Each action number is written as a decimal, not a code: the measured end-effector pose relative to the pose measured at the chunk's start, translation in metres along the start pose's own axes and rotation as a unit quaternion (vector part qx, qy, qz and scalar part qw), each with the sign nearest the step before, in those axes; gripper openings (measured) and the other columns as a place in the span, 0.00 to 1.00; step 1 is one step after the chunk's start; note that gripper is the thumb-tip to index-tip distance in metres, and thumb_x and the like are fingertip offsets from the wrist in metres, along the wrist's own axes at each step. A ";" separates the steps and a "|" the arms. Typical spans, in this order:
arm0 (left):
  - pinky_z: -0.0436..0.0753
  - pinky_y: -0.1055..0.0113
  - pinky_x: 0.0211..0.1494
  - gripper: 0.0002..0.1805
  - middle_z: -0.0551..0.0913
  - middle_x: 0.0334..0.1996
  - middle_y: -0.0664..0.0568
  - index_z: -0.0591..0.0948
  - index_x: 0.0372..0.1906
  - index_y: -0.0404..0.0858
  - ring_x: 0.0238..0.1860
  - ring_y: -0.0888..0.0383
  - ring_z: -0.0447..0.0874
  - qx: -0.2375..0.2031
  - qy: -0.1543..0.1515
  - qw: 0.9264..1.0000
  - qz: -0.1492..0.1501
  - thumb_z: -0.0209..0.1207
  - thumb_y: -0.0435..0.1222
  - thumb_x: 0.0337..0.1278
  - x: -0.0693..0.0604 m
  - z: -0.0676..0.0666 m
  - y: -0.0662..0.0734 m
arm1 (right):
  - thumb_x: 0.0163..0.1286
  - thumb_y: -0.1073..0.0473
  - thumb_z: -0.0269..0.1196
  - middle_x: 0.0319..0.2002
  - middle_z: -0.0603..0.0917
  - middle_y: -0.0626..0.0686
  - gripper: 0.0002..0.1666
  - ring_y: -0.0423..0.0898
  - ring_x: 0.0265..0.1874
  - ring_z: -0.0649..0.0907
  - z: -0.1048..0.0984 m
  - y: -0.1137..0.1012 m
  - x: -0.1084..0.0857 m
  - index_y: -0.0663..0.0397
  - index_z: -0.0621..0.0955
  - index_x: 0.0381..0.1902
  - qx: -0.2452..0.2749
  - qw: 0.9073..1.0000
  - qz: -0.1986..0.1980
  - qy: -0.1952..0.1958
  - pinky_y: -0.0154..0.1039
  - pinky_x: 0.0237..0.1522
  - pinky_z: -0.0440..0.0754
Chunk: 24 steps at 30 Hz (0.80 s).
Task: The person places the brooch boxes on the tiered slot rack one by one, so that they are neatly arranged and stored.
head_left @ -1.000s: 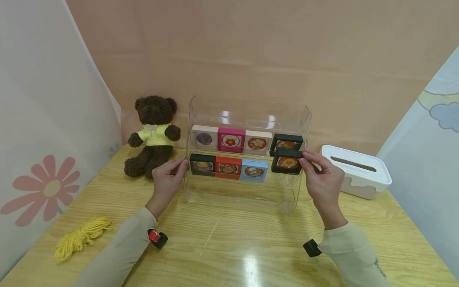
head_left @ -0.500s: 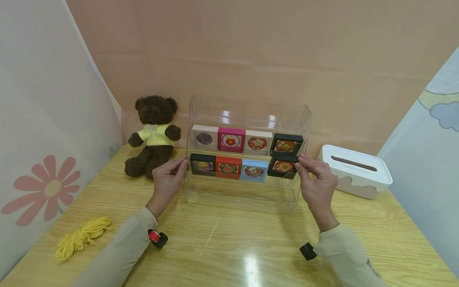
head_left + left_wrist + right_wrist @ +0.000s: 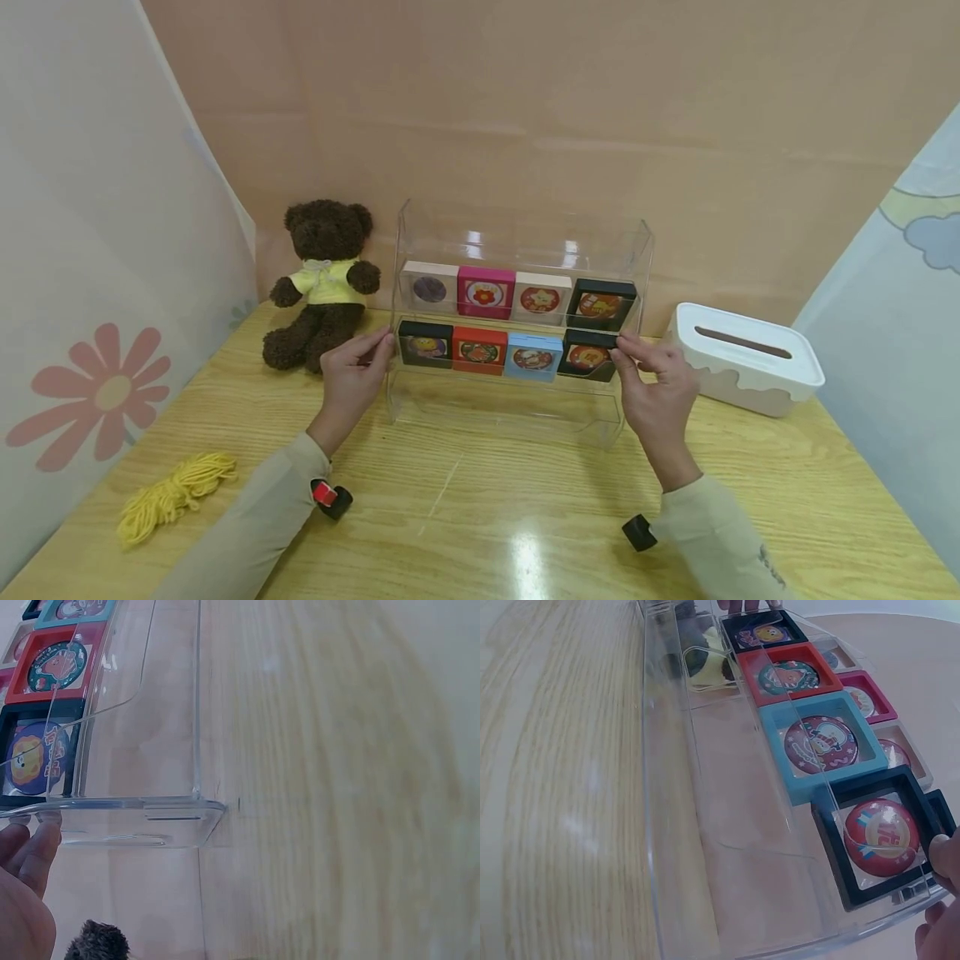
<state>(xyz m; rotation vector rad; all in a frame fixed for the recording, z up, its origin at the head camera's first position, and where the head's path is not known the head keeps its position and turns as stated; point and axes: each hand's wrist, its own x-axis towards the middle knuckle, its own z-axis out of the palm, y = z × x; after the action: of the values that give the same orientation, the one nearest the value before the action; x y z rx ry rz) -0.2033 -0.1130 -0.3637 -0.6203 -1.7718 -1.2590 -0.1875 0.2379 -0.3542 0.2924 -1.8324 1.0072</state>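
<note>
A clear acrylic tiered rack (image 3: 506, 410) stands on the table with two rows of small square framed badge boxes. My left hand (image 3: 351, 382) pinches the rack's left side panel, beside a black box (image 3: 424, 345). At the right end of the lower row, my right hand (image 3: 658, 398) pinches the right edge of another black box (image 3: 587, 357) with a red badge. That box sits behind the clear lip, slightly tilted in the right wrist view. A red box (image 3: 478, 350) and a light blue box (image 3: 533, 357) fill the middle of this row.
The row above holds a pale box (image 3: 429, 287), a pink box (image 3: 485, 292), a second pale box (image 3: 540, 297) and a black box (image 3: 602, 305). A brown teddy bear (image 3: 325, 283) sits left, a white tissue box (image 3: 750, 358) right. Yellow yarn (image 3: 176, 497) lies front left.
My right hand has moved left and down, lowering the black box into the right end of the lower row. The left hand keeps its hold on the rack's side.
</note>
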 end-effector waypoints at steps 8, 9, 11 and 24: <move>0.80 0.78 0.27 0.09 0.83 0.28 0.33 0.81 0.38 0.17 0.20 0.43 0.82 0.013 -0.010 1.000 -0.007 0.59 0.13 0.48 0.000 -0.001 0.003 | 0.50 0.75 0.71 0.37 0.86 0.59 0.09 0.45 0.28 0.74 0.001 -0.003 -0.003 0.67 0.87 0.32 -0.030 0.999 -0.008 -0.006 0.29 0.30 0.63; 0.80 0.78 0.27 0.09 0.83 0.28 0.33 0.81 0.38 0.17 0.20 0.43 0.82 0.013 -0.012 1.000 -0.006 0.59 0.14 0.48 0.000 -0.001 0.002 | 0.51 0.74 0.71 0.38 0.86 0.59 0.09 0.47 0.29 0.74 0.001 -0.003 -0.003 0.67 0.87 0.32 -0.033 0.999 -0.008 -0.010 0.30 0.30 0.63; 0.80 0.78 0.26 0.09 0.83 0.28 0.33 0.81 0.39 0.17 0.19 0.44 0.82 0.013 -0.013 1.000 -0.004 0.59 0.14 0.49 0.000 -0.001 -0.001 | 0.51 0.74 0.71 0.38 0.86 0.59 0.09 0.52 0.29 0.75 0.000 -0.004 -0.004 0.67 0.87 0.33 -0.042 0.999 -0.009 -0.016 0.31 0.30 0.63; 0.80 0.79 0.26 0.10 0.84 0.28 0.37 0.83 0.40 0.21 0.19 0.48 0.83 0.004 -0.010 1.000 -0.006 0.60 0.16 0.50 -0.010 -0.001 -0.032 | 0.53 0.75 0.69 0.39 0.85 0.61 0.07 0.57 0.33 0.77 0.000 -0.008 -0.004 0.69 0.86 0.33 -0.083 0.995 -0.017 -0.051 0.36 0.27 0.66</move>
<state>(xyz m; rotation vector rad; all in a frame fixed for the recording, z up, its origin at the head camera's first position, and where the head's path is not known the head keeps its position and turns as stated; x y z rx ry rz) -0.2226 -0.1244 -0.3880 -0.6200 -1.7981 -1.2585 -0.1802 0.2320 -0.3538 0.2765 -1.9842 0.8238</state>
